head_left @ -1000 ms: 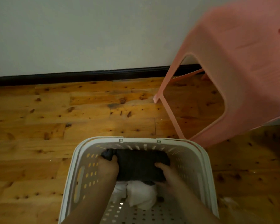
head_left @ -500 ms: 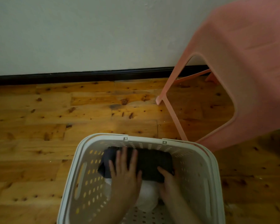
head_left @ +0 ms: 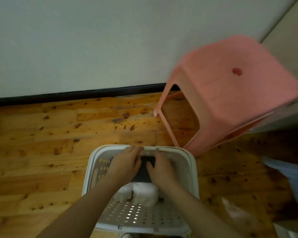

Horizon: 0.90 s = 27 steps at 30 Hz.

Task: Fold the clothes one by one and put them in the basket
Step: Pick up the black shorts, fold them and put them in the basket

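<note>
A white perforated laundry basket [head_left: 91, 166] stands on the wooden floor below me. A folded dark grey garment [head_left: 144, 170] lies at the basket's far end, and a folded white garment [head_left: 144, 193] sits just nearer to me. Both my hands are inside the basket on top of the dark garment. My left hand [head_left: 126, 163] lies flat with its fingers stretched toward the far rim. My right hand [head_left: 161, 168] rests beside it, palm down. The hands hide most of the dark garment.
A pink plastic stool [head_left: 230, 93] stands to the right of the basket, close to the wall with its black skirting [head_left: 76, 94]. Light blue cloth [head_left: 292, 176] shows at the right edge. Pale cloth [head_left: 236, 212] lies on the floor at lower right.
The dark garment went from being gripped at both ends to lying in the basket. Both hands have opened and now lie flat on it. The view has pulled back and tilted.
</note>
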Each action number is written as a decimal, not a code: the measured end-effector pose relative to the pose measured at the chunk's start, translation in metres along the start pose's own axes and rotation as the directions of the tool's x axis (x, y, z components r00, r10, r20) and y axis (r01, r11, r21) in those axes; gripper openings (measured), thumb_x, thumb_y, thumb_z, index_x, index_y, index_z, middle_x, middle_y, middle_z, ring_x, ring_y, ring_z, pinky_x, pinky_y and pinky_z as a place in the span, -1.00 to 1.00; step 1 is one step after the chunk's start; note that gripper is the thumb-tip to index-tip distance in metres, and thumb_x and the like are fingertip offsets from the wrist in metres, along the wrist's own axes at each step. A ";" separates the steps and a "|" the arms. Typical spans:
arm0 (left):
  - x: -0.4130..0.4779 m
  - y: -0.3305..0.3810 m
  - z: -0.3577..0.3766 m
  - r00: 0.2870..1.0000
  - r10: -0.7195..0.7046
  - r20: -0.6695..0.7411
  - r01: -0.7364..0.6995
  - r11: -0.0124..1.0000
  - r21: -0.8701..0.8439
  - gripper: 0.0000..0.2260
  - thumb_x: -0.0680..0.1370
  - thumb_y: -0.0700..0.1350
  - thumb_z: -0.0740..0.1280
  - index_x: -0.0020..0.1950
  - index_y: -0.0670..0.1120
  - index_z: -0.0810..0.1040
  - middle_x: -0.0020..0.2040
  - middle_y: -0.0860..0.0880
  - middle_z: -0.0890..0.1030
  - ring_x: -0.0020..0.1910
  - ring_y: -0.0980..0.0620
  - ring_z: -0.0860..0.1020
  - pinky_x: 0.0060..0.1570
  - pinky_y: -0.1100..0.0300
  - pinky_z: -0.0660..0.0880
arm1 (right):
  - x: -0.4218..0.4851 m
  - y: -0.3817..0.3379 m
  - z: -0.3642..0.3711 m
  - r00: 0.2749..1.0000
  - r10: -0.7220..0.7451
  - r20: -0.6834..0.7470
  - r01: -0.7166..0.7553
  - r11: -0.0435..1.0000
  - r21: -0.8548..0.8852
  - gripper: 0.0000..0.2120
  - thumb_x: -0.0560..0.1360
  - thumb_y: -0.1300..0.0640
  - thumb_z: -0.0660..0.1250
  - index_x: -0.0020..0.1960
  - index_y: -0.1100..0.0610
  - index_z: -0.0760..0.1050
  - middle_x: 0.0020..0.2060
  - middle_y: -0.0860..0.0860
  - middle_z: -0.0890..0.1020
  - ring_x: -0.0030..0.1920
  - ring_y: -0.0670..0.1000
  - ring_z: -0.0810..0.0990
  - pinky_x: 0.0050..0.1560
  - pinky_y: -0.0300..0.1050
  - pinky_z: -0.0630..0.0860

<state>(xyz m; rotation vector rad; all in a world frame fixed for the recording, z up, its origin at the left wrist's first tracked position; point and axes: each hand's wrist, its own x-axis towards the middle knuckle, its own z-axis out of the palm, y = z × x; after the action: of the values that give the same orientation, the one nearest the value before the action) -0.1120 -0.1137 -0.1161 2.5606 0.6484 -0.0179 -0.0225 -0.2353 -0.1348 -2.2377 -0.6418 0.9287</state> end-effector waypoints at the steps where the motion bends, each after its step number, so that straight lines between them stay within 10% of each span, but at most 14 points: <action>1: 0.002 0.012 -0.016 0.998 0.051 -0.028 -0.051 0.999 -0.011 -0.62 0.55 -0.03 0.10 0.31 -0.09 0.48 0.15 -0.07 0.57 0.06 -0.09 0.56 -0.05 0.10 0.50 | -0.007 -0.016 -0.013 0.996 -0.082 -0.032 0.081 0.997 -0.016 -0.61 0.57 0.06 0.27 0.38 0.03 0.34 0.31 -0.03 0.46 0.28 -0.02 0.45 0.22 -0.18 0.39; 7: 0.045 0.117 -0.117 0.975 0.112 -0.191 -0.095 0.991 0.098 -0.52 0.57 -0.02 0.07 0.50 0.01 0.23 0.47 -0.09 0.33 0.43 -0.12 0.28 0.39 -0.12 0.20 | -0.045 -0.098 -0.116 0.896 -0.298 -0.328 0.216 0.940 -0.263 -0.40 0.55 -0.09 -0.02 0.55 0.07 0.06 0.56 0.08 0.11 0.56 0.08 0.04 0.53 0.12 0.05; 11: 0.077 0.219 -0.194 0.978 0.092 -0.188 -0.084 0.995 0.048 -0.50 0.61 0.02 0.01 0.56 0.06 0.05 0.56 -0.02 0.12 0.54 -0.05 0.06 0.47 -0.10 -0.11 | -0.079 -0.143 -0.229 0.865 -0.198 -0.462 0.130 0.976 -0.175 -0.35 0.55 -0.14 0.04 0.55 -0.10 -0.16 0.57 0.01 -0.10 0.56 0.06 -0.16 0.52 0.07 -0.26; 15: 0.090 0.326 -0.285 0.964 0.151 -0.219 -0.180 0.977 -0.116 -0.36 0.58 -0.12 0.24 0.58 -0.06 -0.03 0.56 -0.10 0.06 0.53 -0.07 0.06 0.50 -0.04 0.03 | -0.139 -0.181 -0.354 0.776 -0.083 -0.625 0.006 0.992 -0.125 -0.25 0.50 0.14 0.25 0.57 0.04 -0.07 0.56 0.02 0.00 0.56 0.07 -0.07 0.51 -0.04 -0.34; 21: 0.084 0.470 -0.390 0.931 0.328 -0.159 -0.357 0.910 -0.211 -0.19 0.50 -0.22 0.33 0.58 -0.08 -0.14 0.55 -0.14 -0.01 0.50 -0.15 0.11 0.43 -0.04 0.23 | -0.250 -0.182 -0.516 0.600 0.045 -0.799 -0.147 0.988 -0.055 -0.30 0.49 0.19 0.29 0.55 0.12 0.06 0.53 0.08 0.15 0.52 0.10 0.09 0.53 0.11 -0.05; 27: 0.074 0.571 -0.399 0.863 0.500 -0.070 -0.505 0.852 -0.135 -0.12 0.47 -0.17 0.37 0.57 -0.01 -0.18 0.54 -0.18 -0.01 0.46 -0.24 0.18 0.34 -0.13 0.31 | -0.291 -0.125 -0.592 0.606 0.307 -0.733 -0.264 0.948 0.179 -0.30 0.56 0.11 0.28 0.55 0.20 -0.02 0.49 0.18 0.20 0.45 0.15 0.23 0.44 -0.04 0.17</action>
<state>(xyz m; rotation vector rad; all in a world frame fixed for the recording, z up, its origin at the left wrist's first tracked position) 0.1683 -0.3308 0.4881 2.5073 -0.0318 0.2417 0.2122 -0.5456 0.4117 -2.4292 0.1449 0.0527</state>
